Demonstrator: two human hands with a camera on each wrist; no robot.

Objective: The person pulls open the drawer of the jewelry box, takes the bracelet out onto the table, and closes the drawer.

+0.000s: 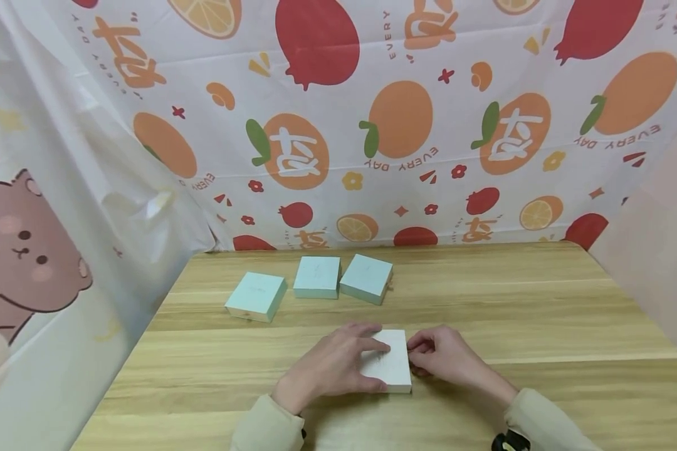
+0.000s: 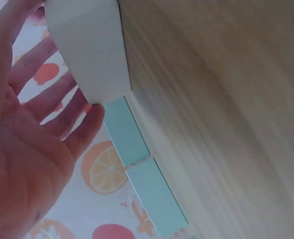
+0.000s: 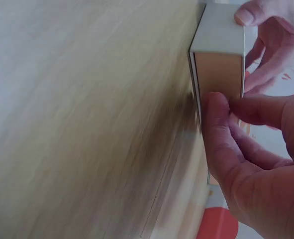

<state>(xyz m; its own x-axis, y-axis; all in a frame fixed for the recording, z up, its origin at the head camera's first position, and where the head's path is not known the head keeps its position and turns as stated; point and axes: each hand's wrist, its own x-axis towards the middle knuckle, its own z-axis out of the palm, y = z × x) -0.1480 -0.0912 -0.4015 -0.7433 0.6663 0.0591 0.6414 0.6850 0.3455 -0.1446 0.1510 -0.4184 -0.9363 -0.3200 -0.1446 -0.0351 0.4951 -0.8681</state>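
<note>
A flat white drawer box (image 1: 396,360) lies on the wooden table between both hands. My left hand (image 1: 344,363) grips it from the left, its thumb along the near side and the other fingers spread over the top towards the far edge. In the right wrist view, the box's right end shows a tan drawer front (image 3: 219,74) set inside the white sleeve. At that front my right hand (image 1: 442,356) pinches with thumb and index finger. The fingertips hide whatever small part is between them. The drawer front sits about level with the sleeve's edge.
Three pale mint boxes lie farther back: a left one (image 1: 256,294), a middle one (image 1: 317,275) and a right one (image 1: 367,277) with a small tab on its right side. A fruit-print curtain (image 1: 338,207) hangs behind the wooden table (image 1: 513,294).
</note>
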